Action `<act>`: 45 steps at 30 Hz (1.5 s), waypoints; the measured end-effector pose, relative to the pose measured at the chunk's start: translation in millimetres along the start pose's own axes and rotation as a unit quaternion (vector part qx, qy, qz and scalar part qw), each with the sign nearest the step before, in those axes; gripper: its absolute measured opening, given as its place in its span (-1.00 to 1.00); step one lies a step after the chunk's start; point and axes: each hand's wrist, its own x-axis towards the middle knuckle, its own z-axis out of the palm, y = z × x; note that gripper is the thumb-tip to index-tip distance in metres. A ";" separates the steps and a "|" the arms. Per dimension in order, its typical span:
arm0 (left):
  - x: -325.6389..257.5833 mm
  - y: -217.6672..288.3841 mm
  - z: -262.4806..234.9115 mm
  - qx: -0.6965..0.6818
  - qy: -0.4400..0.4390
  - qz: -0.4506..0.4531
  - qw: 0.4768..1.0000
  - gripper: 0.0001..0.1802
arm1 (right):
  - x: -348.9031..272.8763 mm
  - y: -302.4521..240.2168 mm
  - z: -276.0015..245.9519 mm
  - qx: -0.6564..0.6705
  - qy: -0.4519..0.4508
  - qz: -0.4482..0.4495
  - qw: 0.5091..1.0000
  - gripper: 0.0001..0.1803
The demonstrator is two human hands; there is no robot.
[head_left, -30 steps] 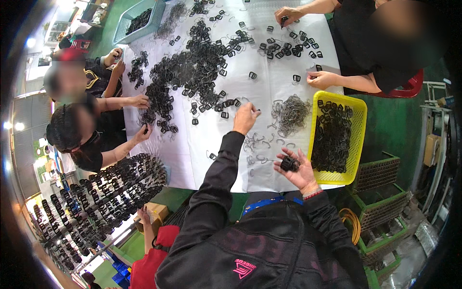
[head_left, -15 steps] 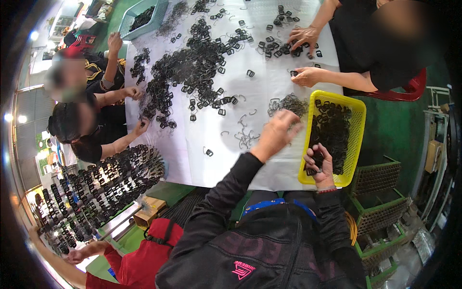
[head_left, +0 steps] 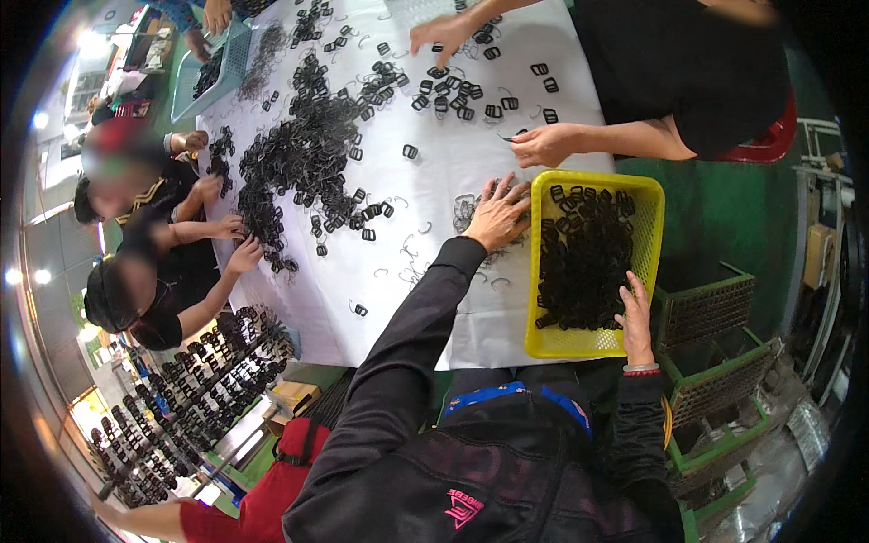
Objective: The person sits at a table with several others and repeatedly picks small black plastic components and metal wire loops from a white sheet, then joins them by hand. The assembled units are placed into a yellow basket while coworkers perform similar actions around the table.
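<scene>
The handful's gone! The right hand now spreads loosely at the yellow basket of black buckles; the left hand, blurred before, fans over wire hooks.

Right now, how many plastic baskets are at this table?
2: the yellow basket by the right hand, and the blue basket at the far left of the table. More may be hidden.

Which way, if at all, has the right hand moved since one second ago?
Yes, rightward: judged against the yellow basket, the right hand went from over the table on the basket's left to its right rim.
</scene>
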 end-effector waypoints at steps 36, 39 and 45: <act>-262.5 -63.2 -17.2 -0.083 0.340 -0.415 0.840 -0.55 | -19.9 128.1 293.9 -0.403 -0.048 -0.441 0.800 -0.38; -264.9 -35.7 -0.9 -0.099 0.266 -0.366 0.886 -0.52 | -35.2 116.1 281.4 -0.366 -0.080 -0.441 0.816 -0.38; -221.1 -36.2 -3.3 -0.123 0.307 -0.290 0.898 -0.50 | -2.9 73.8 255.9 -0.453 0.041 -0.412 0.790 -0.22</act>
